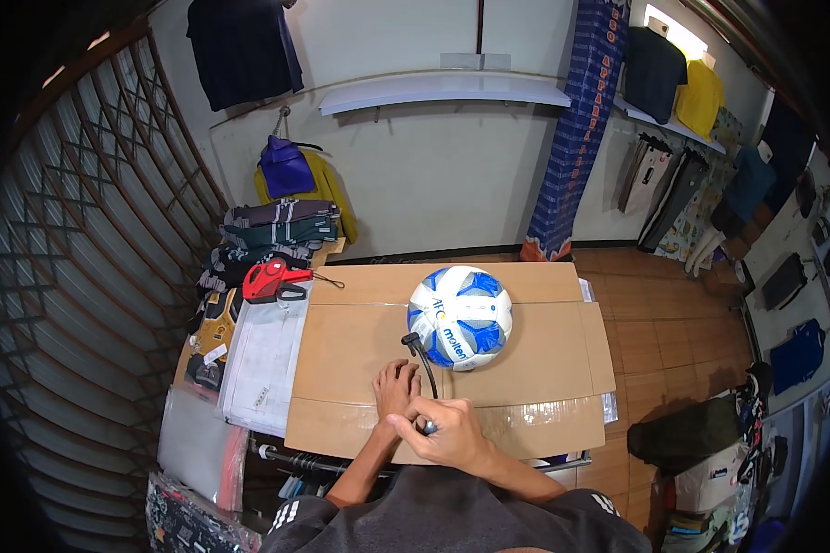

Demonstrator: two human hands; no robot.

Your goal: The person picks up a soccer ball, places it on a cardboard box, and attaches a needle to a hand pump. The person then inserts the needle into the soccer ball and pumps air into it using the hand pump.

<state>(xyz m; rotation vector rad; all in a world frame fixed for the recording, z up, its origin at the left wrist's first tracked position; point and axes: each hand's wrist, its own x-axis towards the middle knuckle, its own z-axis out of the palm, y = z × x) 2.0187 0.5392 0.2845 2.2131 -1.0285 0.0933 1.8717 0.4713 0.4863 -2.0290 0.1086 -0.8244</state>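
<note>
A white and blue football (460, 319) marked "molten" rests on a flat cardboard sheet (350, 346) at the far middle. Fingers stretched out, my left hand (397, 385) lies palm down on the cardboard, just short of the ball. My right hand (443, 431) is closed around a slim tool that looks like a hand pump, mostly hidden by the fingers. From it a thin black hose (431, 376) curves up to a black connector (411, 342) beside the ball's left side. Whether the connector touches the ball I cannot tell.
A red label gun (274, 280) lies on white plastic packs (260, 364) left of the cardboard. Folded clothes (281, 230) are stacked behind it. A metal folding gate (92, 249) stands left; a blue pillar (581, 129) stands behind. Bags and clothes (710, 452) sit at right.
</note>
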